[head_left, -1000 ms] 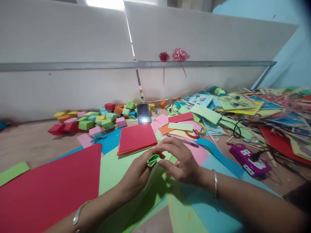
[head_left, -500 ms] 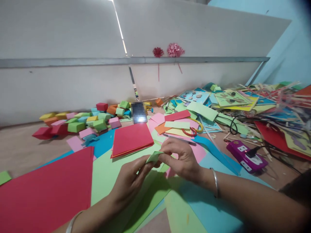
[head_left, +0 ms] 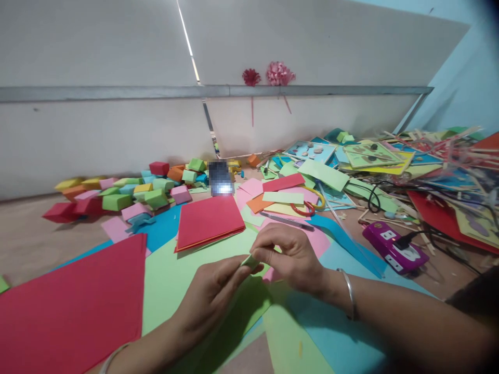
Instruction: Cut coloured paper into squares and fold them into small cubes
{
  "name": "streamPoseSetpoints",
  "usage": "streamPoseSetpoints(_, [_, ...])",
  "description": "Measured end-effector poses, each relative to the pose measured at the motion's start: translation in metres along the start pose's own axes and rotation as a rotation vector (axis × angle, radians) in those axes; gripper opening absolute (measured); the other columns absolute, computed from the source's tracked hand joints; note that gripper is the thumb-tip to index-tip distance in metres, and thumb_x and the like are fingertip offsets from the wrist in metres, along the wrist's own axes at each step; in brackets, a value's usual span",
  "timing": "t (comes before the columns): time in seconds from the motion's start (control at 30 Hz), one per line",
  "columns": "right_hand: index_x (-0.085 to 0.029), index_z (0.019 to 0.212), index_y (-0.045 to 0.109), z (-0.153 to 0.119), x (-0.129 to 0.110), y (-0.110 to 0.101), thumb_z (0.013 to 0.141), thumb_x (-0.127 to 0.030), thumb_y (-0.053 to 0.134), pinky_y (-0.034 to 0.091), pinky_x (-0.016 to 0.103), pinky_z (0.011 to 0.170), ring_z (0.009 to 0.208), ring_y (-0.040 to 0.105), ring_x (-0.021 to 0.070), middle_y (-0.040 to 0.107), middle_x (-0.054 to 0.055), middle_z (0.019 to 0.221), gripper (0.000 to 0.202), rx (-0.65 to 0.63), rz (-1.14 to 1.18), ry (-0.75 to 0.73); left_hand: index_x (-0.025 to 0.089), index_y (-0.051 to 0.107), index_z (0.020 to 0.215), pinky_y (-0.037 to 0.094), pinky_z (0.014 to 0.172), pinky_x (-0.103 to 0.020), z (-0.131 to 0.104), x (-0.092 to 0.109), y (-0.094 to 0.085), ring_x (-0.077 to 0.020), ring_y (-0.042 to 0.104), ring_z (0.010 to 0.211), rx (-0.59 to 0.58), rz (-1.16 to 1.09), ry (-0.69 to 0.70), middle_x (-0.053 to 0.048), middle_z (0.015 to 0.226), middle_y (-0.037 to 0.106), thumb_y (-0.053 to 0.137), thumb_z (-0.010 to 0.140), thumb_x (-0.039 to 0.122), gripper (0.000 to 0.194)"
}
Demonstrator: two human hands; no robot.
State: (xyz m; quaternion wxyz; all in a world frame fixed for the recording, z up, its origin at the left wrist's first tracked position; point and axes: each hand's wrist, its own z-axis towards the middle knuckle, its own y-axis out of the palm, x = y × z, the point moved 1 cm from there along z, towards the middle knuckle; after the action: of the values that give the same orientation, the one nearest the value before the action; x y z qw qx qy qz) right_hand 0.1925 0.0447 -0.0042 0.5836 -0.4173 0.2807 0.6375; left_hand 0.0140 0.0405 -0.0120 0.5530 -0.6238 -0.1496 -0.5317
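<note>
Holding 1 small folded green paper [head_left: 248, 261] above pale-green sheet [head_left: 166, 280] | supporting left end in nearly closed left hand [head_left: 208, 293] | pinching other end with curled right hand [head_left: 293, 257], probably to press folds flat | with red paper stack [head_left: 210, 221] just beyond, likely for easy reach

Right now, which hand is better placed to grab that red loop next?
Probably the right hand: the red loop lies just beyond it, while the left hand is farther away. Both hold green paper.
</note>
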Motion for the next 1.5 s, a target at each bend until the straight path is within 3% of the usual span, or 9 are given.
streamPoseSetpoints(0.2, [-0.02,0.068,0.065,0.008,0.014,-0.003,0.077,-0.029,0.069,0.047,0.027,0.066,0.068,0.054,0.0121,0.061,-0.001,0.07,0.014,0.144,0.239,0.228,0.024,0.071,0.079,0.047,0.064,-0.026,0.004,0.0,-0.012,-0.0178,0.06,0.068,0.326,0.099,0.007,-0.001,0.075,0.068,0.06,0.087,0.038,0.021])
streamPoseSetpoints(0.33, [-0.019,0.069,0.065,0.01,0.021,-0.005,0.077,-0.03,0.067,0.046,0.026,0.065,0.068,0.054,0.0122,0.061,0.0,0.07,0.014,0.142,0.172,0.286,0.024,0.069,0.072,0.044,0.06,-0.027,0.009,-0.006,-0.017,-0.0172,0.058,0.063,0.392,0.158,0.051,-0.001,0.069,0.065,0.061,0.086,0.037,0.021])
streamPoseSetpoints(0.5, [-0.018,0.08,0.071,0.013,0.021,-0.01,0.084,-0.016,0.057,0.046,0.027,0.068,0.073,0.058,0.0138,0.068,0.003,0.079,0.014,0.021,-0.263,0.072,0.023,0.072,0.074,0.042,0.057,-0.026,0.01,-0.012,-0.018,-0.0168,0.059,0.062,0.388,0.273,0.106,-0.002,0.069,0.065,0.061,0.087,0.037,0.021])
streamPoseSetpoints(0.67, [-0.018,0.073,0.07,0.014,0.02,-0.013,0.085,-0.012,0.059,0.045,0.027,0.067,0.072,0.059,0.0142,0.064,0.003,0.074,0.017,-0.046,-0.371,-0.091,0.023,0.072,0.073,0.039,0.054,-0.025,0.014,-0.013,-0.021,-0.0155,0.056,0.059,0.345,0.3,0.109,-0.002,0.067,0.065,0.063,0.084,0.036,0.02])
streamPoseSetpoints(0.9, [-0.017,0.072,0.071,0.016,0.026,-0.016,0.081,-0.006,0.06,0.043,0.025,0.065,0.07,0.056,0.0134,0.063,0.002,0.071,0.018,-0.029,-0.399,0.0,0.021,0.065,0.059,0.038,0.054,-0.024,0.023,-0.017,-0.026,-0.0144,0.05,0.056,0.255,0.074,-0.182,0.001,0.058,0.06,0.066,0.075,0.043,0.027])
streamPoseSetpoints(1.13, [-0.016,0.064,0.065,0.019,0.031,-0.015,0.076,-0.01,0.059,0.042,0.024,0.059,0.065,0.056,0.0123,0.065,0.001,0.07,0.016,0.027,-0.239,0.309,0.019,0.061,0.058,0.035,0.05,-0.023,0.027,-0.018,-0.03,-0.0116,0.044,0.051,0.054,-0.141,-0.336,0.003,0.053,0.054,0.066,0.075,0.054,0.039])
streamPoseSetpoints(1.2, [-0.016,0.063,0.063,0.017,0.029,-0.013,0.076,-0.011,0.058,0.041,0.024,0.058,0.064,0.055,0.0124,0.064,0.001,0.068,0.015,0.017,-0.233,0.325,0.019,0.062,0.062,0.037,0.05,-0.023,0.027,-0.016,-0.031,-0.0123,0.047,0.052,-0.025,-0.148,-0.306,0.002,0.055,0.056,0.064,0.078,0.054,0.038])
streamPoseSetpoints(1.37, [-0.017,0.065,0.06,0.005,0.016,-0.002,0.079,-0.008,0.052,0.039,0.024,0.06,0.066,0.053,0.0119,0.058,0.0,0.066,0.019,-0.06,-0.369,0.025,0.02,0.074,0.084,0.044,0.061,-0.025,0.021,-0.003,-0.029,-0.0178,0.061,0.072,-0.027,0.066,-0.074,-0.004,0.079,0.071,0.064,0.081,0.042,0.024])
streamPoseSetpoints(1.5, [-0.017,0.068,0.063,-0.002,0.012,0.003,0.082,-0.01,0.054,0.039,0.024,0.059,0.066,0.053,0.0115,0.058,0.0,0.067,0.018,-0.098,-0.38,-0.012,0.019,0.072,0.071,0.039,0.056,-0.024,0.019,0.002,-0.021,-0.0129,0.054,0.059,-0.01,0.103,-0.039,-0.001,0.064,0.067,0.062,0.082,0.036,0.022])
